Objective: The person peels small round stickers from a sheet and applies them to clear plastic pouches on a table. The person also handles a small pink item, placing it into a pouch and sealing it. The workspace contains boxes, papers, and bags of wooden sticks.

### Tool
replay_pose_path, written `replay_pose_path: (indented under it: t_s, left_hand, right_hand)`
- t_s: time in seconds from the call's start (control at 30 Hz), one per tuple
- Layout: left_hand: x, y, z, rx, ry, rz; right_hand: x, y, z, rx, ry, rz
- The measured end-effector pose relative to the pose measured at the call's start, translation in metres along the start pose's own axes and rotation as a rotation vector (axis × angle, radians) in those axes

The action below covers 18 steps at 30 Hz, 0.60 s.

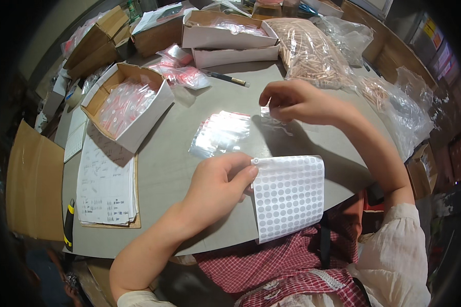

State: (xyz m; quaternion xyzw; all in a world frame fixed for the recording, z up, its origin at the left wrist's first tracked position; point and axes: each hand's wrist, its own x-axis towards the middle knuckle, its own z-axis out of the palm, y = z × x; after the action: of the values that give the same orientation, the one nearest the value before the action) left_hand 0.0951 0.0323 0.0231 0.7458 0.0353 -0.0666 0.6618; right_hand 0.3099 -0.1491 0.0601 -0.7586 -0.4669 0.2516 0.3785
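My left hand pinches the top left corner of a white sheet of round grey stickers between thumb and fingers. The sheet hangs tilted over the table's near edge. A single small round sticker shows at that corner, beside the thumb tip. Farther off to the right, my right hand is closed, its fingers curled down close to a small clear plastic bag; whether they grip it is hidden. Left of that, a fanned pile of small clear zip bags lies shining on the table.
A white box of stickered bags stands left, over a clipboard of papers. Behind are stacked white boxes, a black pen-like tool and a large bag of wooden pegs. A yellow-black cutter lies at the left edge.
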Motion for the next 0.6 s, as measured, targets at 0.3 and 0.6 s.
replay_pose_path:
  t_s: [0.3, 0.6]
  left_hand:
    - [-0.001, 0.002, 0.000, 0.001, 0.001, -0.006]
    - [0.000, -0.002, -0.002, 0.053, 0.007, 0.052]
  right_hand:
    - [0.004, 0.001, 0.025, -0.840, 0.201, 0.048]
    - [-0.012, -0.030, 0.002, -0.708, 0.300, 0.080]
